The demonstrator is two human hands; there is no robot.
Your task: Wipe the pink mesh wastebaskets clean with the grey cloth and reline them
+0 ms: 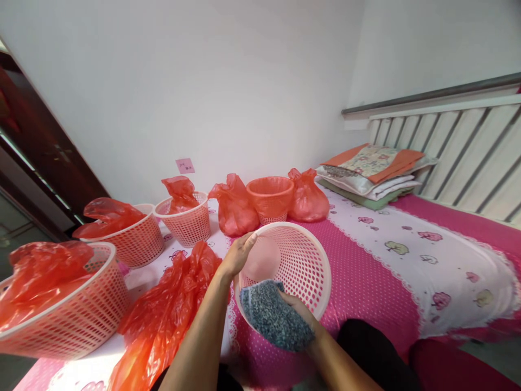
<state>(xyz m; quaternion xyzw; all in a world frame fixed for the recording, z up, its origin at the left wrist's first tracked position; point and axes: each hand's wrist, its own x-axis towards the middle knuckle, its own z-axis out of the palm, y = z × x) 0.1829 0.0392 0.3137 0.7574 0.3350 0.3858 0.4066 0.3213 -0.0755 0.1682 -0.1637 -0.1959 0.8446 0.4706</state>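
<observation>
A pink plastic basket (pixel 303 266) with holes in its wall lies tipped in front of me, its mouth facing me. My left hand (pixel 240 252) grips its upper left rim, thumb inside the edge. A grey-blue cloth (pixel 277 317) is bunched in my right hand (pixel 301 315) at the lower part of the basket's mouth. Most of my right fingers are hidden behind the cloth. I cannot tell whether the cloth touches the basket wall. Left of my left forearm lies a heap of red plastic bags (pixel 175 304).
On the left stand several pink baskets (pixel 101 304) with red bags in them. Against the wall are a tied red bag (pixel 236 209), a bag-lined basket (pixel 271 198) and another red bag (pixel 309 198). Folded bedding (pixel 370 168) sits at the back right, on the patterned bedspread (pixel 366 271).
</observation>
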